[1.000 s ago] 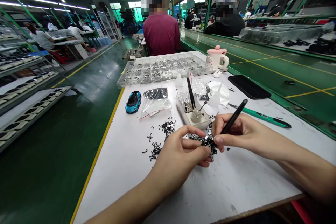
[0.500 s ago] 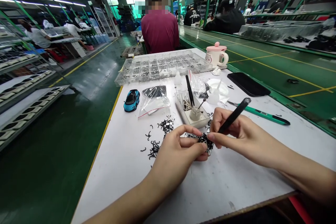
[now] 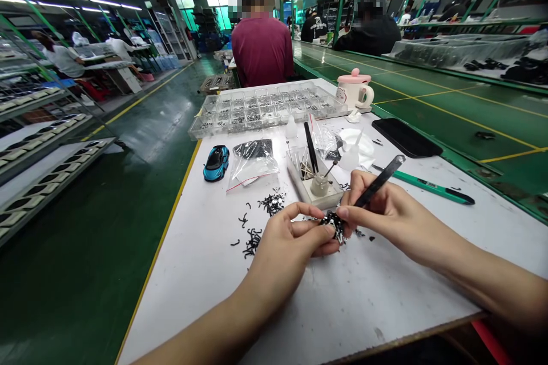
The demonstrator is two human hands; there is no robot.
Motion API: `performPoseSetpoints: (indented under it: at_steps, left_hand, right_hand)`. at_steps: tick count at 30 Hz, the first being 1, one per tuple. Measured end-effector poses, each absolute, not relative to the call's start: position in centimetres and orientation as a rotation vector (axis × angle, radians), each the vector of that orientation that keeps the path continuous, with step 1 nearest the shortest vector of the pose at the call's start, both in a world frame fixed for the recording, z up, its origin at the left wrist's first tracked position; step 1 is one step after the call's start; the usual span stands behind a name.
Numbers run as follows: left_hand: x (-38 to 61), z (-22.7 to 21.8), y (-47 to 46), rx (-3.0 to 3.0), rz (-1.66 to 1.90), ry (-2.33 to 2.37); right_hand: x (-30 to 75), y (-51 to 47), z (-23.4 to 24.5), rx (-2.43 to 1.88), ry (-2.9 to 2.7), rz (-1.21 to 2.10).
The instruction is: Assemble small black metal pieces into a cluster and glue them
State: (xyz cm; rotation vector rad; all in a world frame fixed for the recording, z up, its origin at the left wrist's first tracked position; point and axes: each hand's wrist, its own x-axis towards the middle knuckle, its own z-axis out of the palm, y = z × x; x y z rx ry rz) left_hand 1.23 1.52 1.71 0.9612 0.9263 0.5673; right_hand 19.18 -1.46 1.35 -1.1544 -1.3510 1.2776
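Note:
My right hand (image 3: 377, 205) is closed around a pair of black tweezers (image 3: 379, 181), whose rear end points up and to the right. Their tips are hidden behind my fingers. Thumb and fingers together, my left hand (image 3: 295, 239) pinches at a cluster of small black and silvery parts (image 3: 336, 227); the single piece in its grip is too small to make out. Both sets of fingertips meet at this cluster, low over the white table (image 3: 342, 308). Left of them lie loose piles of small curved black pieces (image 3: 252, 241).
Just beyond my hands stands a small box (image 3: 323, 201) with a glass jar (image 3: 319, 184) and upright tools. Around it are a blue toy car (image 3: 216, 163), a plastic bag (image 3: 254, 165), a compartment tray (image 3: 265, 108), a lidded mug (image 3: 353, 91), a phone (image 3: 406, 137) and a green pen-like tool (image 3: 432, 185).
Both hands stay at the cluster, with only a slight shift of the fingers. The tweezers lean a little lower to the right. The whole view has moved slightly.

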Motion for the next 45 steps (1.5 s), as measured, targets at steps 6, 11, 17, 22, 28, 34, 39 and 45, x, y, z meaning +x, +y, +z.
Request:
performPoseSetpoints:
  at_steps: [6,11,17,22,28,34,39,45]
  left_hand:
    - [1.4,1.3,1.2,0.936,0.63,0.901]
    - [1.3,1.5,1.3,0.946,0.651,0.905]
    - [1.2,1.7,1.5,0.979,0.644,0.925]
    - [1.3,1.8,1.4,0.985,0.632,0.922]
    - [1.1,2.1,1.5,0.999,0.606,0.907]
    - [1.0,2.2,1.8,0.955,0.645,0.838]
    - [1.1,2.3,1.8,0.894,0.685,0.807]
    - [1.1,2.7,1.4,0.84,0.694,0.778]
  right_hand:
    - [19.2,-1.2,1.2,-1.113,-1.357,1.302]
    - [19.0,-1.2,1.5,-1.083,-1.36,1.312]
    - [18.8,-1.5,1.6,-1.123,-1.371,1.259]
    - [18.8,-1.6,1.6,-1.161,-1.371,1.248]
    - [19.3,-1.5,1.5,-1.125,-1.325,1.183]
    - [21.3,-1.0,1.7,-1.059,-1.203,1.005]
    - [23.6,-1.1,3.2,-1.134,-1.219,0.871]
    - [26.9,-0.8,2.4,-1.817,-1.503,0.499]
